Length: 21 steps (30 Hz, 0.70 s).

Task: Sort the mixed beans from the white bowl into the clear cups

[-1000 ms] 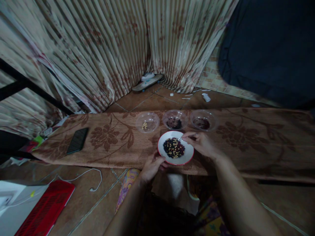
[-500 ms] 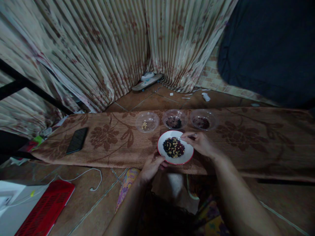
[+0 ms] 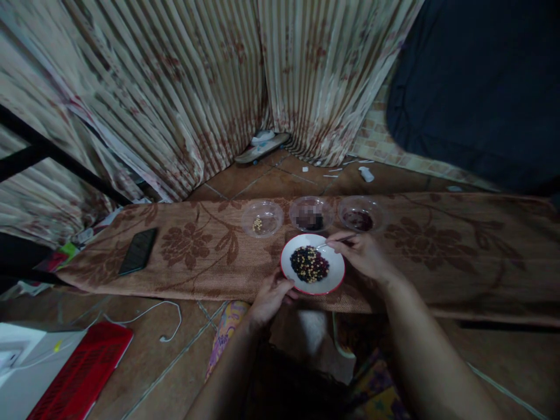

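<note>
Left of R hand [image 3: 361, 255], plate [image 3: 335, 275] of mixed beans [image 3: 309, 263] barely shifts vs. 0.5 s ago; R hand stays pinched on thin tool [image 3: 329, 243], L hand [image 3: 271, 295] clamped on near rim: picking ongoing.

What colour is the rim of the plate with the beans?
Red; the plate itself is white. The head view shows it best.

The middle clear bowl [image 3: 310, 214] is blurred and its contents cannot be made out. The thin tool [image 3: 338, 240] pinched in the right hand [image 3: 362, 256] is too small to identify. The fingers of the left hand [image 3: 269, 296] are partly hidden under the near rim of the plate [image 3: 336, 273]. The bottom edge cuts off the red case [image 3: 79, 373] at near left.
</note>
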Tool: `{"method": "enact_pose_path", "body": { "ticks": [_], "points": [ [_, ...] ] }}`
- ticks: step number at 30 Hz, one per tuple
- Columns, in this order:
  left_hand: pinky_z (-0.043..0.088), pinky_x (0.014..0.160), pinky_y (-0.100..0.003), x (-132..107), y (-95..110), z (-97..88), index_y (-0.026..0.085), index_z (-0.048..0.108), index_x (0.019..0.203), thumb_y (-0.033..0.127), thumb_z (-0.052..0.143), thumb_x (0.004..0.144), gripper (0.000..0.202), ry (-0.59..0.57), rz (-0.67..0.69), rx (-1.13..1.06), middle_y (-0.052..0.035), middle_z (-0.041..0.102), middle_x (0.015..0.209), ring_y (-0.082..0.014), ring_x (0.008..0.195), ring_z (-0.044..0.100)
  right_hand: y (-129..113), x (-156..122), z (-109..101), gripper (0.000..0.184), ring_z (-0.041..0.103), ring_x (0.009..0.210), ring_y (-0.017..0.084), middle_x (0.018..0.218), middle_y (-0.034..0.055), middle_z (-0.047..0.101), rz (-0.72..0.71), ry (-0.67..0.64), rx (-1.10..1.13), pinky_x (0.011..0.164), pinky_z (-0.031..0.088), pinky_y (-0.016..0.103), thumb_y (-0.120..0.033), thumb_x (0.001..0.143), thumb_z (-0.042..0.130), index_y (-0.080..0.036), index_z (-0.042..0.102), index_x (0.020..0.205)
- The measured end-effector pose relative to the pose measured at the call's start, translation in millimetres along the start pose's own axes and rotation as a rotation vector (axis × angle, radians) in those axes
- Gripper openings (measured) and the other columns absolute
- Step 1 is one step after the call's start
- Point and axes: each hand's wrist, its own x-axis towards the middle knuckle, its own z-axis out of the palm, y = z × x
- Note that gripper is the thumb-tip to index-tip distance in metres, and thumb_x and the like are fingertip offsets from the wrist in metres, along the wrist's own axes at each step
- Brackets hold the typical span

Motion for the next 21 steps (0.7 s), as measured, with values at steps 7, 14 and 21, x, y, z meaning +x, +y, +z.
{"method": "enact_pose_path", "body": {
  "ticks": [7,14,21],
  "points": [
    [0.045,0.053,-0.022,-1.3,1.7,0.8,0.013,0.058,0.105,0.032,0.061,0.074,0.036,0.002,-0.003,-0.006,-0.0016,0.064,0.067,-0.0135,0.059,0.06,2.8,-0.3,-1.3,0.029,0.066,0.07,0.019,0.086,0.0047,0.074,0.011,-0.032,-0.008,0.061,0.05,0.027,-0.046,0.083,0.061,-0.019,0.072,0.086],
    [0.045,0.052,-0.022,-5.0,5.5,1.6,0.013,0.059,0.104,0.033,0.062,0.075,0.035,0.006,-0.034,-0.007,-0.0008,0.064,0.065,-0.0126,0.054,0.058,7.8,1.1,2.4,0.025,0.067,0.074,0.022,0.079,0.0037,0.074,-0.018,-0.077,-0.088,0.062,0.051,0.029,-0.041,0.084,0.059,-0.021,0.073,0.088],
    [0.045,0.052,-0.022,-2.7,2.8,1.6,0.013,0.057,0.104,0.032,0.062,0.076,0.035,0.01,-0.029,-0.013,-0.0007,0.064,0.065,-0.0117,0.053,0.058,7.3,1.1,2.8,0.025,0.066,0.07,0.02,0.084,0.003,0.075,-0.001,-0.065,-0.115,0.059,0.049,0.027,-0.042,0.085,0.058,-0.022,0.073,0.086]
  ]
}}
